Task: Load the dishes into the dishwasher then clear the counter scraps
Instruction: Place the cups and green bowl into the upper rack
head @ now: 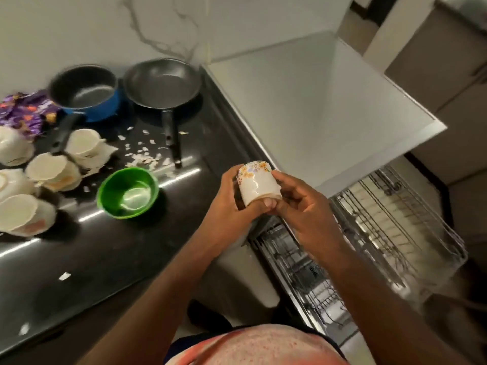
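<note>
Both hands hold a white floral cup [257, 184] above the counter's right end. My left hand [230, 196] grips its left side and my right hand [303, 204] grips its right side and bottom. Below and to the right, the dishwasher's wire rack [395, 227] is pulled out. On the black counter [105, 259] lie several white cups and saucers [52, 172] at the left, a green bowl [127, 192], a blue saucepan [85, 92], a black frying pan [162, 84] and scattered white scraps [147, 156].
Purple wrappers [25, 111] lie at the counter's far left. A white cabinet top [329, 101] adjoins the counter on the right, above the dishwasher. More paper bits [64, 276] lie near the counter's front edge. Beige cabinets stand at far right.
</note>
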